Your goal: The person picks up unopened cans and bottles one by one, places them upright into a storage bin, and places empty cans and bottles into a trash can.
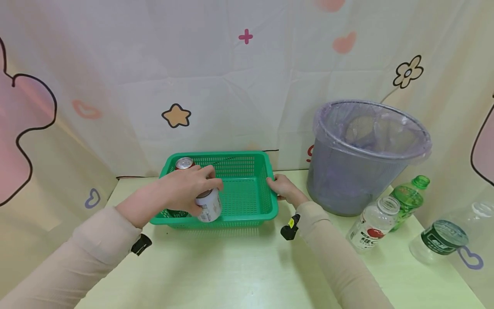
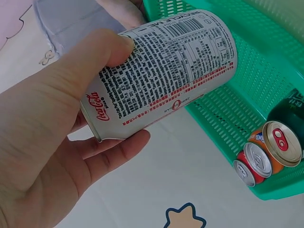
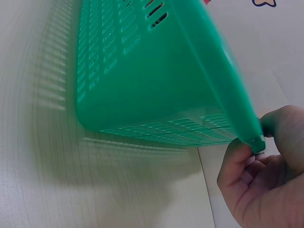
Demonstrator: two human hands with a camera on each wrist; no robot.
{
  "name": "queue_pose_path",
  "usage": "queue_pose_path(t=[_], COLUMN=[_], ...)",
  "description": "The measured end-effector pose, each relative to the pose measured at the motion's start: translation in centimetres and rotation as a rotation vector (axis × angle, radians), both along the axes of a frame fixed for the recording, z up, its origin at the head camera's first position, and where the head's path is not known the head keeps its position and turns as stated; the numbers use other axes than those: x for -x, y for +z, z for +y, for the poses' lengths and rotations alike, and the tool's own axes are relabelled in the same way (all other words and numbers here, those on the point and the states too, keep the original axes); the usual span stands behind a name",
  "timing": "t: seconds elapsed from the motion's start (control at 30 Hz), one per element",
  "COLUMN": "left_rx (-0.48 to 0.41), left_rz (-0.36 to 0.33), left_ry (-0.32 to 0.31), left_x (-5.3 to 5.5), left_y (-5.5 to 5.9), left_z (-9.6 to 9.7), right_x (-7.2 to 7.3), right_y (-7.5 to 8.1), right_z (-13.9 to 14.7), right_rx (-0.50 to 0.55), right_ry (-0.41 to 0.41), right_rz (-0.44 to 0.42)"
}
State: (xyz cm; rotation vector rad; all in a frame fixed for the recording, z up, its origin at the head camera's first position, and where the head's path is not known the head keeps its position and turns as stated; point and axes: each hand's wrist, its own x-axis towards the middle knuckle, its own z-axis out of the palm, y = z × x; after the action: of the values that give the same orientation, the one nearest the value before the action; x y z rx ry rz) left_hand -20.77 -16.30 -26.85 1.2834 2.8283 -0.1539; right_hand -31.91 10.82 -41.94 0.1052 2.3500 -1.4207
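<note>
A white Coca-Cola can point(image 2: 166, 71) is gripped in my left hand point(image 1: 189, 186), thumb on one side and fingers on the other. The can is tilted over the near side of a green plastic basket point(image 1: 239, 195). My right hand point(image 1: 283, 189) pinches the rim at the basket's right end; thumb and finger close on that rim point(image 3: 251, 135) in the right wrist view. Inside the basket's left end stand several cans, among them a red can point(image 1: 184, 163) and an orange can with a gold top point(image 2: 282, 144). My left hand partly hides them in the head view.
A mesh trash bin point(image 1: 335, 180) with a purple liner stands right of the basket. Near it are a clear bottle with a white label point(image 1: 370, 227), a green bottle point(image 1: 411, 195) and a clear bottle with a green label point(image 1: 440, 238). A patterned curtain point(image 1: 231, 107) hangs behind.
</note>
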Motion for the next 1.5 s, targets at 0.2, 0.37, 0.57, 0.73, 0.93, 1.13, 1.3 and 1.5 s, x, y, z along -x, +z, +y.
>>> queue_pose_path(t=[0.2, 0.37, 0.57, 0.73, 0.93, 1.13, 1.3, 1.5], left_rx=[0.004, -0.003, -0.011, 0.002, -0.017, -0.021, -0.015, -0.049], left_rz=[-0.019, -0.028, -0.061, -0.095, -0.138, -0.145, -0.169, -0.226], left_ry=[0.032, 0.060, 0.094, 0.140, 0.173, 0.204, 0.235, 0.253], left_x=[1.0, 2.1, 3.2, 4.0, 5.1, 6.2, 7.1, 8.0], left_y=[0.2, -0.1, -0.5, -1.0, -1.8, -2.7, -3.7, -5.2], left_z=[-0.3, -0.5, -0.7, -0.7, -0.7, -0.6, -0.5, -0.4], right_x=[0.1, 0.2, 0.2, 0.2, 0.2, 0.2, 0.1, 0.2], right_y=[0.0, -0.2, -0.3, -0.2, -0.2, -0.2, -0.2, -0.1], right_z=[0.0, 0.0, 0.0, 0.0, 0.0, 0.0, 0.0, 0.0], right_rx=[0.004, 0.001, -0.007, -0.010, -0.002, 0.004, 0.003, -0.004], right_ry=[-0.001, -0.001, 0.004, 0.006, 0.005, 0.001, 0.000, -0.002], right_rz=[-0.010, -0.009, -0.007, -0.010, -0.013, -0.012, -0.015, -0.017])
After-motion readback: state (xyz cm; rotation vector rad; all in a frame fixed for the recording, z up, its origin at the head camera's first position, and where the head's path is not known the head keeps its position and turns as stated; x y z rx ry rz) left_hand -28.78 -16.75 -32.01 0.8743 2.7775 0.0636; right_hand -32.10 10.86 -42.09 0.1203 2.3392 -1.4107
